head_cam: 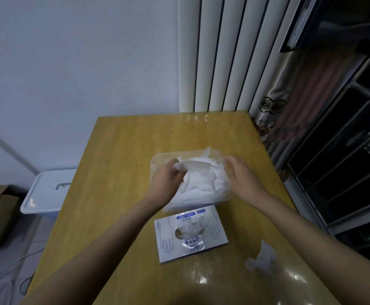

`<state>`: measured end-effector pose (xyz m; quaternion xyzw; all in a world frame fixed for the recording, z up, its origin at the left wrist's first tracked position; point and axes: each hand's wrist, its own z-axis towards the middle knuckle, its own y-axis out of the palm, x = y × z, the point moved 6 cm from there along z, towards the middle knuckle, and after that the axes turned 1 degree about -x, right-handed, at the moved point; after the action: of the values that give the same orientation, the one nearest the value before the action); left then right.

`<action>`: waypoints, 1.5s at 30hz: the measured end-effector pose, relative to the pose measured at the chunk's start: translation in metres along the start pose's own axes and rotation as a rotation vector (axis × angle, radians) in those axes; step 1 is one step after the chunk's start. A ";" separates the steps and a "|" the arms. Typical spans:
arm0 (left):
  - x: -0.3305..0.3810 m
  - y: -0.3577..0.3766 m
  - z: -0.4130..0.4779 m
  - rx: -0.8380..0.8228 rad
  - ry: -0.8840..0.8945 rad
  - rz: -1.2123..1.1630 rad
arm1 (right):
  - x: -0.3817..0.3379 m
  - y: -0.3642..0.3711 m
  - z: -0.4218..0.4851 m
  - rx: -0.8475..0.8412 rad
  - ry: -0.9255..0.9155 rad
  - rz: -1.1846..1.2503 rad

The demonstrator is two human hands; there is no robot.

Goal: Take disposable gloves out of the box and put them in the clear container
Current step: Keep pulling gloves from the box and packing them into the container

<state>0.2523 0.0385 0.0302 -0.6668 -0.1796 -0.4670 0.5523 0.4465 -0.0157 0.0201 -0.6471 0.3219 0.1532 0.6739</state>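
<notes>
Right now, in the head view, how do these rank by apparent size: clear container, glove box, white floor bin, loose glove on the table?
Largest: clear container and glove box, about alike, so unranked.
Next: white bin, partly hidden by the table.
Smallest: loose glove.

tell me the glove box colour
The glove box is white with blue print; head view.

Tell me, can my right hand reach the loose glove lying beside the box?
Probably yes. The loose glove lies uncovered on the table right of the box, with nothing on it, and the right hand, over the clear container, seems to hold nothing.
</notes>
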 end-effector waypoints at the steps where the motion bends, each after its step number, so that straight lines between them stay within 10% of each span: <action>1: 0.000 -0.001 0.003 -0.009 -0.005 0.033 | -0.013 -0.008 -0.001 0.051 -0.056 0.091; 6: 0.012 0.005 0.009 -0.130 0.040 0.085 | -0.054 0.019 -0.011 -0.292 -0.198 0.023; 16: -0.025 -0.009 0.024 -0.293 -0.072 0.108 | -0.042 0.011 0.025 -0.252 -0.079 0.222; 24: 0.010 -0.057 0.049 0.272 0.190 0.050 | -0.094 -0.046 0.026 0.383 -0.575 0.079; 28: -0.006 -0.054 0.052 0.267 0.243 0.311 | -0.086 -0.011 0.017 0.284 -0.803 -0.138; 37: -0.056 0.011 0.049 -0.215 0.175 0.875 | -0.010 0.105 0.037 -0.595 -0.244 -0.137; 45: -0.073 0.060 0.059 -0.337 0.190 0.920 | -0.030 0.085 0.067 -0.157 -0.341 -0.236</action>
<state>0.2862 0.0920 -0.0617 -0.7115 0.2623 -0.2559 0.5995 0.3866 0.0652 -0.0297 -0.6954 0.1125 0.2053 0.6794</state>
